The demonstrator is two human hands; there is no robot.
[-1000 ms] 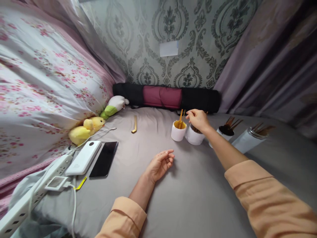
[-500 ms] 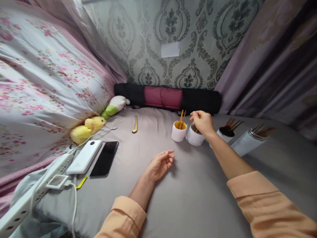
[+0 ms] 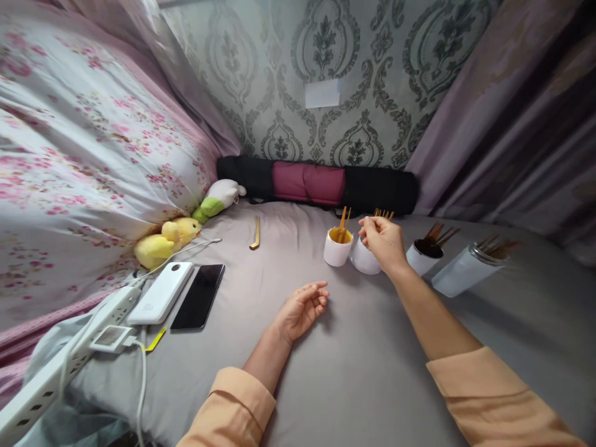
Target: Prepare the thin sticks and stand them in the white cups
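Note:
My right hand (image 3: pixel 384 243) is over the second white cup (image 3: pixel 365 257), its fingers pinched together; what they hold, if anything, is hidden. Tips of several chopsticks (image 3: pixel 383 214) show behind the knuckles. Just left stands another white cup (image 3: pixel 338 253) with a yellow inside and orange-brown chopsticks (image 3: pixel 343 225) in it. My left hand (image 3: pixel 302 310) lies open on the grey sheet (image 3: pixel 354 372), palm turned sideways, fingers loosely curved, holding nothing. Farther left, a few gold chopsticks (image 3: pixel 256 233) lie together on the sheet.
To the right are a white cup with a dark inside (image 3: pixel 421 257) and a tilted white canister (image 3: pixel 460 273), both holding sticks. At left lie a phone (image 3: pixel 198 298), a power bank (image 3: pixel 161 295), a power strip (image 3: pixel 74 366) and plush toys (image 3: pixel 158 248). A black-and-maroon roll (image 3: pixel 307 183) lines the wall.
My right hand has shifted slightly right and down at the second cup, and chopstick tips now show behind it. The left hand stays in place. The view has shifted slightly.

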